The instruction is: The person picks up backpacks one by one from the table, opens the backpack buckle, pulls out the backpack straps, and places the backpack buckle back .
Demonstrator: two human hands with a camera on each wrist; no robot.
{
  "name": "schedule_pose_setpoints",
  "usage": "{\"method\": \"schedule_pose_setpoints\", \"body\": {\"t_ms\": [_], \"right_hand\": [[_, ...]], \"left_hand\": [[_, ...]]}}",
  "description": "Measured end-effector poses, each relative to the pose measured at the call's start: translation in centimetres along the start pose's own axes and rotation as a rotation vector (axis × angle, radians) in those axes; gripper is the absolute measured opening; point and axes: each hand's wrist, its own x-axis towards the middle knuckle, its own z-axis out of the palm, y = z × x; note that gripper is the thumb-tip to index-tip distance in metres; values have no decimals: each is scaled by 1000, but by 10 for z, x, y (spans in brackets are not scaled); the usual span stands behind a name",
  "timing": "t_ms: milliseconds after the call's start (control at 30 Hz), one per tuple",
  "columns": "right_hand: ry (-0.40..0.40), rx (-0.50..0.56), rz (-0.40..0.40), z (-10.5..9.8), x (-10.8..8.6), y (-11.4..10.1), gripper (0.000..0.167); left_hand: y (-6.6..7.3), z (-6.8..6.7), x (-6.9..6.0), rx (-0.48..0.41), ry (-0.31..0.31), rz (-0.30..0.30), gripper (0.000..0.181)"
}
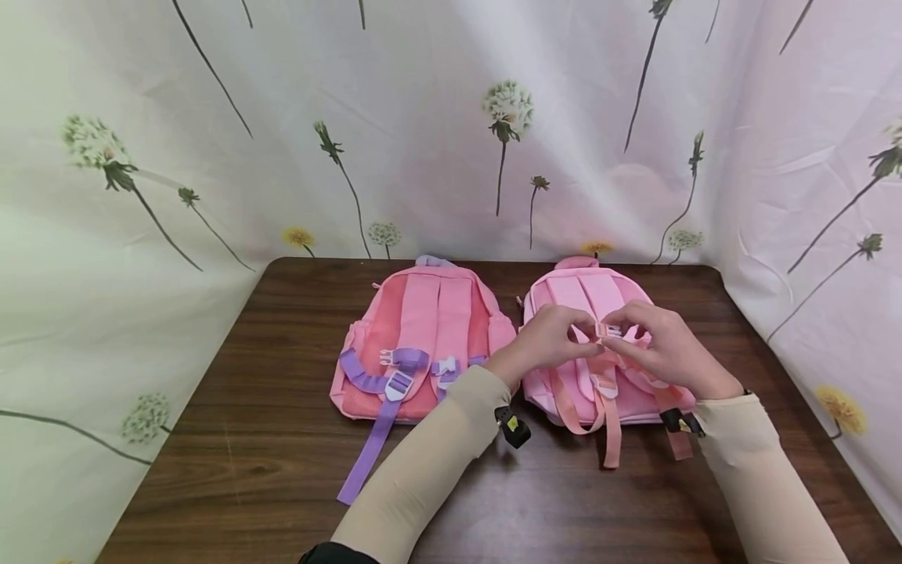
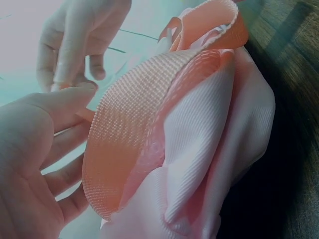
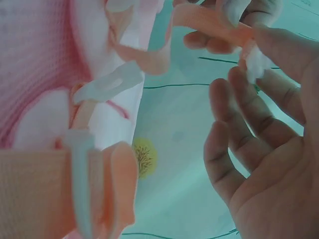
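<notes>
On the right lies a pink backpack (image 1: 602, 290) with its shoulder straps upward and peach webbing on them. Above its middle, my left hand (image 1: 543, 338) pinches the peach strap (image 3: 209, 22) close to a small white buckle (image 1: 607, 330). From the other side, my right hand (image 1: 662, 345) pinches that buckle between thumb and index finger, its other fingers loosely bent in the right wrist view. Whether the buckle's halves are fully joined is hidden by the fingertips. A wide peach strap loop (image 2: 119, 134) stands up beside the left hand in the left wrist view.
Left of it lies a second pink backpack (image 1: 423, 313) with purple straps; one purple strap end (image 1: 369, 458) trails onto the brown table (image 1: 232, 439). White adjusters (image 1: 604, 385) and loose peach ends hang at the right backpack's front. A flower-printed curtain (image 1: 437, 157) stands behind.
</notes>
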Motion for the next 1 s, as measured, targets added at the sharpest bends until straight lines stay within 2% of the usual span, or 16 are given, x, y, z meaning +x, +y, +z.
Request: {"method": "schedule_pose_setpoints", "body": {"t_ms": [333, 600, 800, 1000], "right_hand": [[-66, -49, 74, -6, -5, 2, 31], [-119, -76, 114, -8, -9, 5, 34], [-150, -105, 150, -12, -13, 6, 40], [-169, -120, 113, -12, -16, 9, 39]], "left_hand": [[4, -5, -3, -11, -8, -51, 29], [2, -12, -11, -14, -45, -51, 36], [3, -25, -19, -6, -66, -53, 36], [6, -43, -34, 32, -75, -50, 37]]}}
